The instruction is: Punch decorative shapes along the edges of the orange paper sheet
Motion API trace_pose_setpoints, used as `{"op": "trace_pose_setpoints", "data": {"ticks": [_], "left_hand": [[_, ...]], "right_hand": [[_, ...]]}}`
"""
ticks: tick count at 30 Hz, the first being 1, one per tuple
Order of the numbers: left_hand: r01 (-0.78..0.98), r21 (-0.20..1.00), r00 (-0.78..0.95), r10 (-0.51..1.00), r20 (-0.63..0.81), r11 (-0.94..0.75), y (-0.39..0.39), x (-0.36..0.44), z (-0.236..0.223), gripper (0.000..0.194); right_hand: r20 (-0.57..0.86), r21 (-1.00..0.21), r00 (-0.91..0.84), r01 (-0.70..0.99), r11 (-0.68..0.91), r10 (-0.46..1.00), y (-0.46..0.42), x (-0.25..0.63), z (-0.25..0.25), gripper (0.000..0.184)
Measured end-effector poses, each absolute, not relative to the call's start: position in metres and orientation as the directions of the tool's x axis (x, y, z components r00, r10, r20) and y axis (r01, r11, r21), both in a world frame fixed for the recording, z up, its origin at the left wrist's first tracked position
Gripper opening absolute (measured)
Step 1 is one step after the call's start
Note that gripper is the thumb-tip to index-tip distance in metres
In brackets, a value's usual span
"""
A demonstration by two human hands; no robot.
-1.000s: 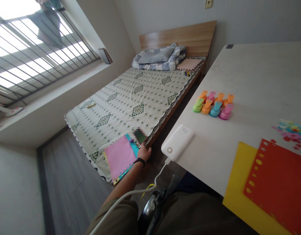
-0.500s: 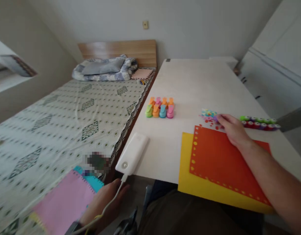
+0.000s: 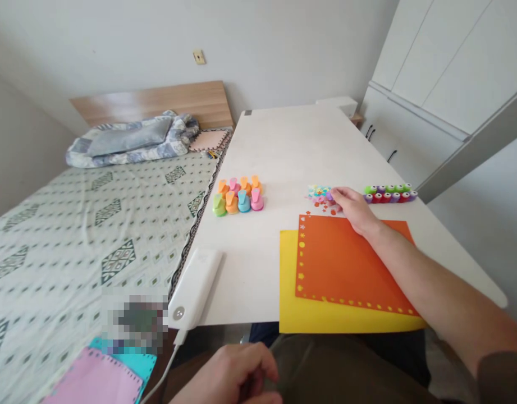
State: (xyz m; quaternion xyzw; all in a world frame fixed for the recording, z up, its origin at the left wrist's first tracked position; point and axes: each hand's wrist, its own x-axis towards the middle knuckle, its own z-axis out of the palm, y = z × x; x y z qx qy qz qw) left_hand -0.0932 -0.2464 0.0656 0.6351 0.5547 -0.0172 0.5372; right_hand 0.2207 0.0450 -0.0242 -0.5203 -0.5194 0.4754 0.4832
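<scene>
My right hand [image 3: 354, 209] reaches over the far side of the orange sheet [image 3: 346, 264], its thumb and fingers pinched on a small purple thing [image 3: 329, 196]. Just left of those fingertips lies a scatter of small paper cutouts [image 3: 319, 192] in blue, yellow, pink and red. Shaped holes run along the left and lower edges of the orange sheet, which rests on a yellow sheet [image 3: 287, 280]. Low in front of my lap is my left hand [image 3: 237, 373], loosely curled with thumb and index finger apart. Nothing shows in it, though some fingers are hidden.
Two rows of colourful craft punches [image 3: 243, 202] stand left on the white table [image 3: 279, 146]. Smaller punches [image 3: 393, 195] line up at the right. A white power bank [image 3: 197, 286] with a cable sits at the left edge. Beside the table, a bed [image 3: 73, 224] carries pink paper [image 3: 94, 379].
My left hand has come from beside the power bank cable, over the bed side, to the front of my lap. The view has shifted right; my right hand stays by the cutouts.
</scene>
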Motion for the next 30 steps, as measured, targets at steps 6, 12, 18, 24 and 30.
{"op": "trace_pose_setpoints", "data": {"ticks": [6,12,18,24,30], "left_hand": [[0.603,0.791,0.365,0.917,-0.157,-0.104,-0.191,-0.027,0.074,0.020],[0.674,0.658,0.298,0.939,0.172,-0.335,-0.110,0.015,0.059,0.020],[0.810,0.465,0.262,0.930,0.258,-0.357,-0.034,0.038,0.036,0.027],[0.878,0.323,0.278,0.926,0.255,-0.353,-0.003,0.045,0.010,0.037],[0.841,0.308,0.368,0.888,0.277,-0.445,0.001,0.045,-0.008,0.045]], "right_hand": [[0.006,-0.999,-0.003,0.031,0.006,1.000,0.047,0.223,-0.026,0.045],[0.003,-1.000,-0.014,0.001,0.003,1.000,0.047,0.221,-0.020,0.046],[-0.005,-1.000,-0.011,-0.029,-0.006,1.000,0.045,0.219,-0.014,0.051],[0.020,-1.000,-0.043,-0.007,0.019,0.999,0.047,0.220,-0.017,0.052],[-0.002,-1.000,-0.052,-0.002,-0.002,0.999,0.046,0.220,-0.016,0.050]]}}
